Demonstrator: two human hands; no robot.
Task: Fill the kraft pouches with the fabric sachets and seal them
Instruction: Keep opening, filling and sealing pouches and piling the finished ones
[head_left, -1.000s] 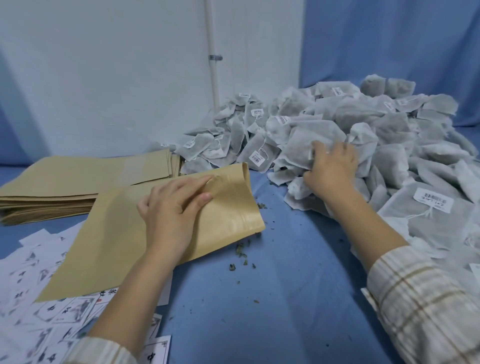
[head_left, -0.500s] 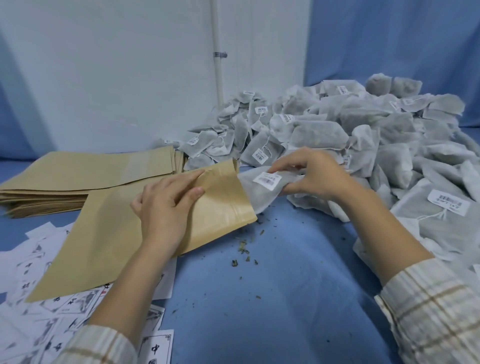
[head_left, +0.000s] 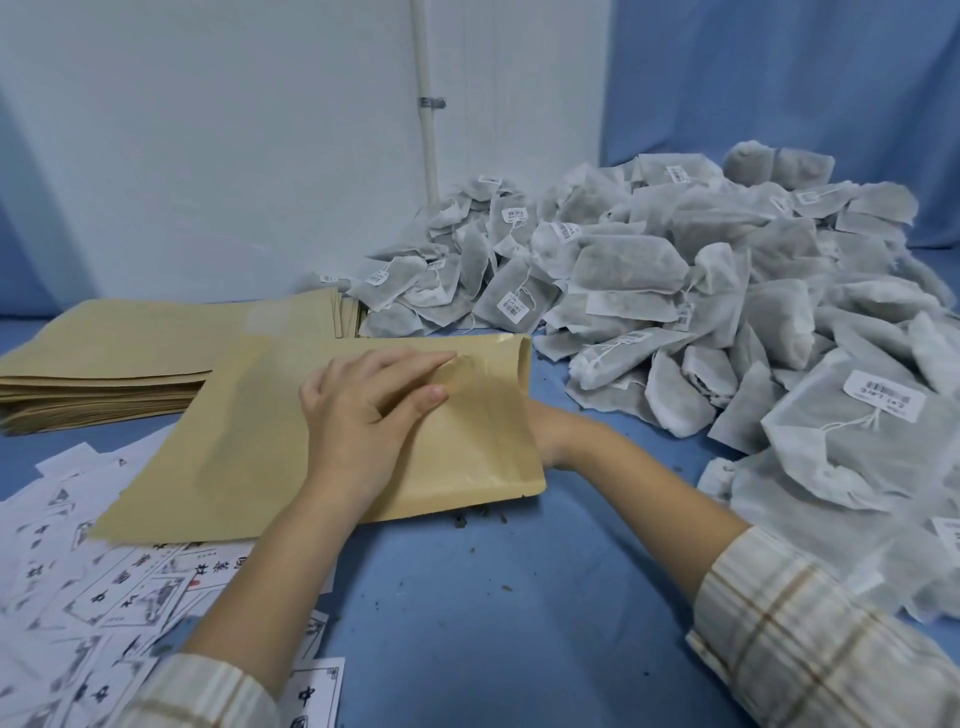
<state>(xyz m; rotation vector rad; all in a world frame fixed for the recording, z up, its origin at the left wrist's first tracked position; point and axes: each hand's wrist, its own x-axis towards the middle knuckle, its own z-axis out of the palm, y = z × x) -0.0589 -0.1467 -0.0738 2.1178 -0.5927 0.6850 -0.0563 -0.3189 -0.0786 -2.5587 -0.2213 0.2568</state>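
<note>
Kraft pouch (head_left: 249, 441): one, flat, lying mid-tabletop toward the left, its open mouth turned right toward the sachets. Its near-left corner overlaps the printed slips.

Left hand (head_left: 363, 415): rests on top of the pouch near the mouth, fingers (head_left: 426, 364) extended and slightly spread, pressing the upper wall. Judged purpose: pinning the pouch in place while the other hand works inside it.

Right hand: wrist (head_left: 561, 441) enters the pouch mouth; the hand itself is hidden inside. Whether its fingers grip a sachet cannot be told. Judged step: a sachet being pushed toward the bottom of the pouch. Pouch not yet sealed.

Fabric sachets (head_left: 727, 291): a large loose heap, grey-white, many with string and barcode tag, filling the right side and far-right corner of the tabletop. Placed within reach of the right hand, presumably as the supply.

Empty kraft pouches, stack (head_left: 104, 358): flat pile at the far-left edge, just behind the pouch in use; supply for later fills, by the look of it.

Printed paper slips (head_left: 104, 597): black-on-white, scattered at the near-left corner, partly under the pouch.

Loose herb crumbs (head_left: 480, 517): dark specks on the blue tabletop cover (head_left: 493, 623) just in front of the pouch mouth.

White pipe (head_left: 426, 130): upright on the wall behind.
</note>
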